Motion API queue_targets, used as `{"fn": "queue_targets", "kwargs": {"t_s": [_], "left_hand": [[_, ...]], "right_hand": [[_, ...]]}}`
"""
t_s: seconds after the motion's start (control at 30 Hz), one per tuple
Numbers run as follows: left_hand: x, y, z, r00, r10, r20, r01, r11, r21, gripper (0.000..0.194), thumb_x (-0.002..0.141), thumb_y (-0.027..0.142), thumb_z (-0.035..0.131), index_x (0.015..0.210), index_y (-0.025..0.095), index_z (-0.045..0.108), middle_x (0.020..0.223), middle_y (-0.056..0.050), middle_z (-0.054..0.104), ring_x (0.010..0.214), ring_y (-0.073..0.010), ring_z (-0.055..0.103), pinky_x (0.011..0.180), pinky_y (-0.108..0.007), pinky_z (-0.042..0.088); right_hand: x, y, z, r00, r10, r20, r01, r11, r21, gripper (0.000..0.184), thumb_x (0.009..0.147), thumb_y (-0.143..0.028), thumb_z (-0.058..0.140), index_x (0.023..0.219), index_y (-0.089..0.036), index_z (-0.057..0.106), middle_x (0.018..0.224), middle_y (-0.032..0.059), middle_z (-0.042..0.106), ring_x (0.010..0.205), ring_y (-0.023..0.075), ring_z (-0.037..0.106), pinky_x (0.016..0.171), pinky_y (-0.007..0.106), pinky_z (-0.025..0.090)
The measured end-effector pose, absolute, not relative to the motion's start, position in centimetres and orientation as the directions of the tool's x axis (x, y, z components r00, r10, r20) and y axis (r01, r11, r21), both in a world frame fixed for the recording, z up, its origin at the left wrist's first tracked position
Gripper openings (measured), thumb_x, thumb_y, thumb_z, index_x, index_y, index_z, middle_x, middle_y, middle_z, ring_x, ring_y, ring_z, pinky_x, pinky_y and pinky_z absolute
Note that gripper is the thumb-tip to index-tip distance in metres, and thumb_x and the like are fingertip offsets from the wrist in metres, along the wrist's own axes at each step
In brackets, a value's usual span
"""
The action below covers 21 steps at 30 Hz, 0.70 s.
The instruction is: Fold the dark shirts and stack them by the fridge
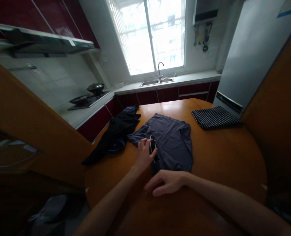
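A dark grey-blue garment (171, 137) lies spread on the wooden table in front of me, with creases across it. On its left side is a black part with white edging (153, 144), perhaps a collar. My left hand (144, 152) rests on that part, thumb and fingers apart on either side of it; I see no firm grip. Just off the garment's near edge, my right hand (167, 181) hovers or rests over the tabletop, empty, its fingers stretched toward the left and its thumb apart. The fingertips of my right hand are slightly blurred.
Black and dark clothing (116, 131) lies crumpled at the table's left. A folded black-and-white striped cloth (215, 118) sits at the right, near the fridge (253, 49). The round-ended table (230, 160) fills the foreground. Behind are a sink (150, 83) and a stove with pans (95, 88).
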State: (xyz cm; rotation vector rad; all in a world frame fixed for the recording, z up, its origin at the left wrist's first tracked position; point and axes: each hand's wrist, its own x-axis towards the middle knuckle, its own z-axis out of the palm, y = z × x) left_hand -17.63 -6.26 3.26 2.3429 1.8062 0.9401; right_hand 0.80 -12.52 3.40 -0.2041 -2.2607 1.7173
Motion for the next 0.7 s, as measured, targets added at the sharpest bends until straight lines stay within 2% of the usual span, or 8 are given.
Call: {"fn": "queue_targets", "kwargs": {"t_s": [0.07,0.17,0.27,0.33,0.47,0.57,0.63,0.7], "left_hand": [[-16.8,-6.5,3.0,0.174,0.932,0.317,0.904,-0.279,0.323,0.057,0.090,0.046,0.064,0.138,0.020,0.049,0.128,-0.016,0.054,0.120,-0.0324,0.055,0.106,-0.046,0.044],[-16.6,-5.6,3.3,0.150,0.983,0.102,0.944,-0.173,0.281,0.060,0.091,0.043,0.061,0.140,0.013,0.045,0.118,-0.019,0.063,0.111,-0.0332,0.064,0.094,-0.040,0.049],[-16.4,-4.2,4.5,0.104,0.994,-0.035,0.971,-0.094,0.218,0.065,0.093,0.043,0.056,0.146,0.013,0.036,0.108,-0.019,0.071,0.100,-0.0342,0.070,0.083,-0.039,0.052],[-15.8,-3.2,5.6,0.090,0.993,-0.075,0.985,-0.077,0.152,0.072,0.093,0.050,0.054,0.149,0.010,0.032,0.111,-0.025,0.071,0.104,-0.0385,0.070,0.084,-0.042,0.052],[-14.5,-1.2,7.4,0.138,0.976,-0.171,0.985,-0.117,0.124,0.067,0.089,0.042,0.059,0.143,0.004,0.043,0.122,-0.031,0.065,0.115,-0.0425,0.064,0.091,-0.047,0.050],[-14.9,-0.6,8.4,0.233,0.934,-0.270,0.962,-0.180,0.207,0.046,0.085,0.029,0.061,0.128,0.012,0.061,0.115,-0.020,0.071,0.102,-0.0331,0.071,0.084,-0.037,0.054],[-16.0,-0.8,9.2,0.302,0.894,-0.331,0.938,-0.216,0.272,0.037,0.084,0.024,0.059,0.119,0.019,0.068,0.102,-0.009,0.075,0.085,-0.0235,0.072,0.073,-0.029,0.055],[-17.2,-1.4,10.3,0.366,0.846,-0.387,0.911,-0.240,0.336,0.033,0.083,0.023,0.058,0.114,0.022,0.071,0.091,-0.002,0.075,0.073,-0.0180,0.070,0.064,-0.024,0.054]], "right_hand": [[1.0,-12.0,3.5,-0.938,0.311,0.154,-0.133,0.089,-0.987,0.046,0.092,-0.047,0.065,0.126,-0.017,0.071,0.121,0.0112,0.073,0.109,0.0222,0.070,0.095,0.032,0.051],[1.6,-10.0,3.4,-0.835,0.512,0.203,-0.272,-0.062,-0.960,0.041,0.091,-0.048,0.066,0.114,-0.016,0.075,0.107,0.0107,0.077,0.095,0.0196,0.072,0.085,0.030,0.053],[2.9,-7.4,2.6,-0.655,0.734,0.180,-0.389,-0.123,-0.913,0.047,0.092,-0.059,0.061,0.103,-0.016,0.075,0.096,0.0096,0.076,0.080,0.0168,0.069,0.072,0.027,0.051],[4.2,-5.6,2.1,-0.547,0.828,0.122,-0.422,-0.148,-0.894,0.054,0.090,-0.067,0.056,0.099,-0.017,0.074,0.091,0.0086,0.075,0.074,0.0160,0.066,0.068,0.027,0.049],[7.4,-2.7,1.4,-0.357,0.934,0.026,-0.371,-0.116,-0.922,0.063,0.087,-0.078,0.048,0.093,-0.021,0.073,0.084,0.0068,0.073,0.068,0.0163,0.062,0.062,0.028,0.046],[9.5,-1.3,0.9,-0.246,0.969,0.011,-0.347,-0.078,-0.935,0.065,0.086,-0.081,0.043,0.091,-0.022,0.072,0.083,0.0074,0.073,0.069,0.0184,0.062,0.061,0.029,0.047],[10.6,-0.6,0.5,-0.224,0.974,-0.017,-0.368,-0.101,-0.925,0.064,0.087,-0.079,0.043,0.091,-0.023,0.073,0.084,0.0080,0.073,0.070,0.0189,0.063,0.062,0.029,0.048],[11.5,0.1,0.2,-0.229,0.972,-0.048,-0.401,-0.139,-0.906,0.061,0.090,-0.076,0.042,0.091,-0.023,0.073,0.087,0.0086,0.074,0.071,0.0187,0.065,0.063,0.029,0.050]]}}
